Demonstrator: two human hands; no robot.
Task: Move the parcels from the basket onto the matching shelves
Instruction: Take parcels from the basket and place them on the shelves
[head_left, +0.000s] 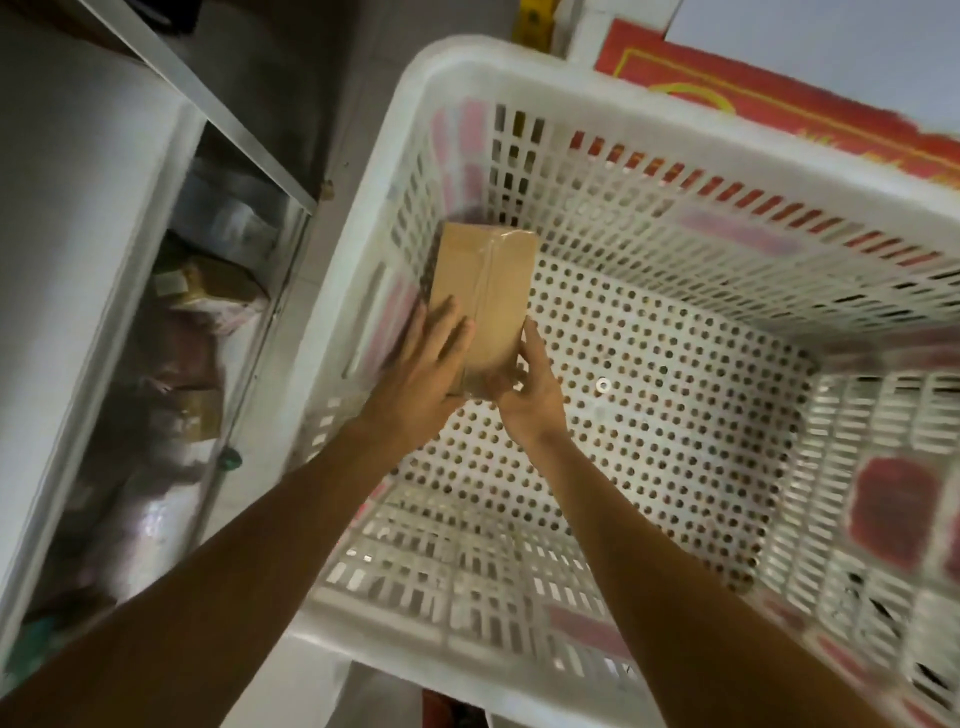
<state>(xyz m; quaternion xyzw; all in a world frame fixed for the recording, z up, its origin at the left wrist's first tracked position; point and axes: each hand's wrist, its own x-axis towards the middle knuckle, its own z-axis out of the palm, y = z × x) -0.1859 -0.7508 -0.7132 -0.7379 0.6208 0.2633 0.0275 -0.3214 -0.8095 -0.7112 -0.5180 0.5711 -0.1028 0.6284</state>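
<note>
While held inside the basket (467, 57) beside the shelf (156, 171), the parcel (483, 291) is pressed by the flat-fingered left hand (421, 369) and gripped by the curled right hand (530, 395).

We see a pale floor (324, 691), softly blurred. Toward its far right corner is a red mat (810, 98) edged with thin yellow lines and a curved yellow mark. We cannot tell whether it lies flat or hangs upright. Beyond the mat is a plain bluish-white surface (831, 31). At the floor's far edge a yellow object (530, 23) is cropped by the frame, too little showing to identify. Along the floor's left side sits a small round green thing (231, 460), blurred. At the near edge a dark red patch (441, 713) is only partly visible.
</note>
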